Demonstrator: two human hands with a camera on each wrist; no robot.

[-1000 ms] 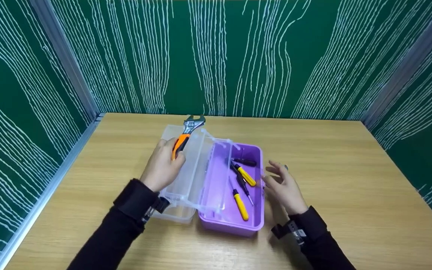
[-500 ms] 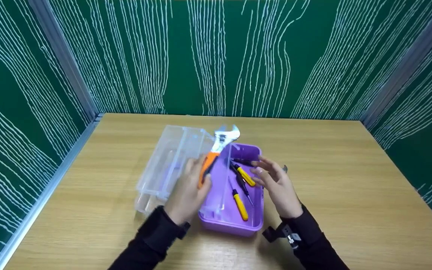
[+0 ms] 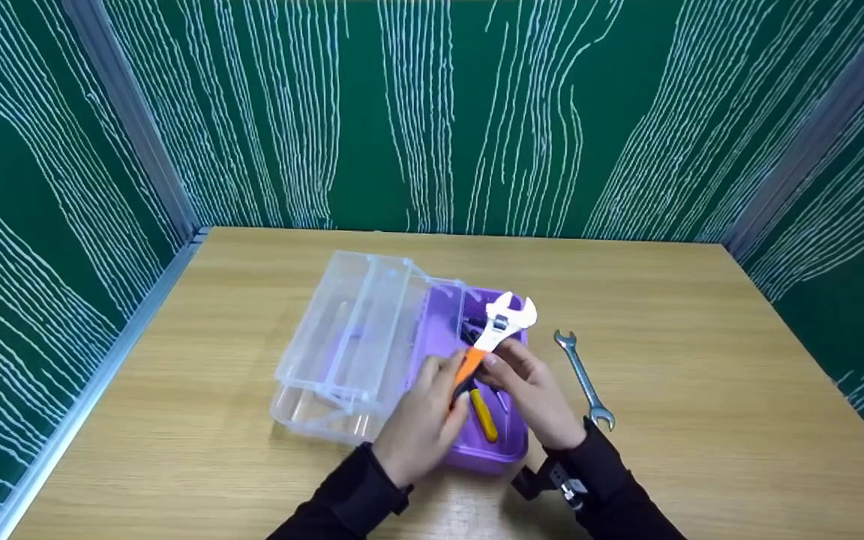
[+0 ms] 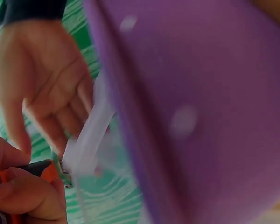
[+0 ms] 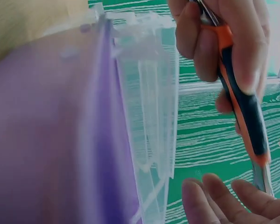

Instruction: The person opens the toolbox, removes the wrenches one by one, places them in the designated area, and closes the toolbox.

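My left hand (image 3: 421, 420) grips the orange and black handle of an adjustable wrench (image 3: 469, 365), its metal head tilted up to the right over the purple box (image 3: 481, 457). Beside the wrench, just below its head, is my right hand (image 3: 541, 397), fingers loosely bent; whether it touches the tool cannot be told. In the right wrist view the left hand (image 5: 245, 42) wraps the handle (image 5: 245, 102), with the right hand's fingers (image 5: 210, 198) spread near the head. Inside the box lies a yellow-handled tool (image 3: 484, 415); darker tools are partly hidden behind the hands.
A clear plastic lid with compartments (image 3: 349, 330) lies folded open to the left of the box. An open-ended wrench (image 3: 583, 379) lies on the wooden table (image 3: 702, 390) to the right. Green walls with white lines stand around the table.
My left hand has carried the adjustable wrench rightward from over the clear lid to over the purple box. My right hand has moved left toward it, uncovering the open-ended wrench.
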